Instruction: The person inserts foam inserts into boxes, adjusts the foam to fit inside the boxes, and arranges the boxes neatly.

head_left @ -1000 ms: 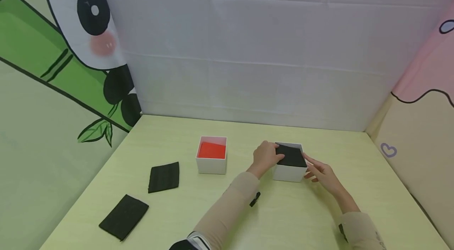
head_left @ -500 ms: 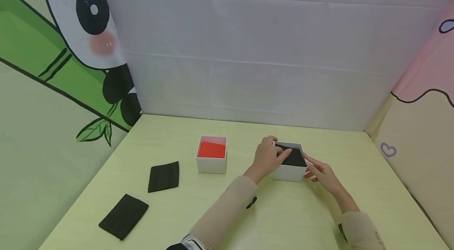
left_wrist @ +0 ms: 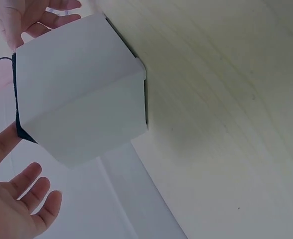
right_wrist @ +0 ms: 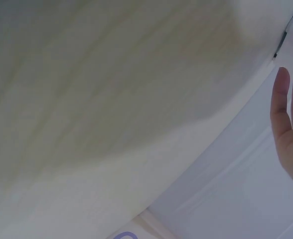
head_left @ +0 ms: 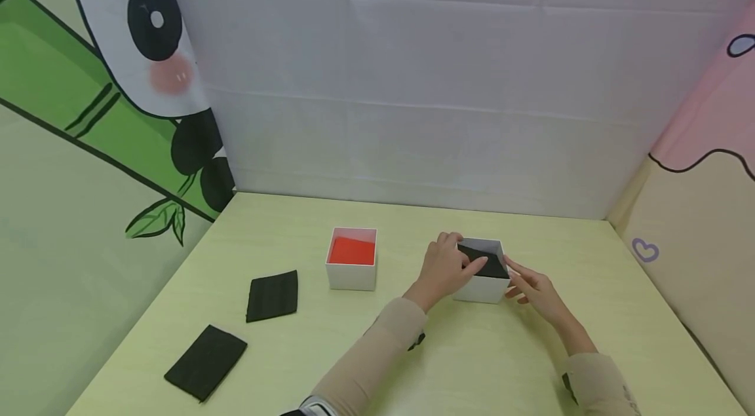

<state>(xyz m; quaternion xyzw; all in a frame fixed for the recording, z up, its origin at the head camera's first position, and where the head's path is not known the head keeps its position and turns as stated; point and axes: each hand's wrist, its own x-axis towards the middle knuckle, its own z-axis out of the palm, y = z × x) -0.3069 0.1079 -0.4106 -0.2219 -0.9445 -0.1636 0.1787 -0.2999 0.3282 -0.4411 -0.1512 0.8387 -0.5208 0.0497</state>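
Note:
A white open-topped box (head_left: 482,290) stands on the table's right half, with a folded black cloth (head_left: 491,266) in its mouth. The cloth slopes, lower at the back and near the rim at the front. My left hand (head_left: 441,266) is at the box's left side, its thumb pressing on the cloth. In the left wrist view, that left hand (left_wrist: 17,199) has one digit at the box's rim, where a dark cloth corner shows; its other fingers are spread loosely off the wall. My right hand (head_left: 537,290) rests extended fingers against the box's right side.
Left of this box stands another white box (head_left: 351,277) holding a red piece (head_left: 352,251). Two more black cloths, a squarish one (head_left: 272,296) and a longer one (head_left: 206,362), lie flat on the table's left. A white fabric backdrop (head_left: 413,108) rises behind the table.
The black cloth has sunk deeper into the box at its back edge. My left hand has shifted slightly left, its thumb now reaching over the cloth. The right hand has stayed in place.

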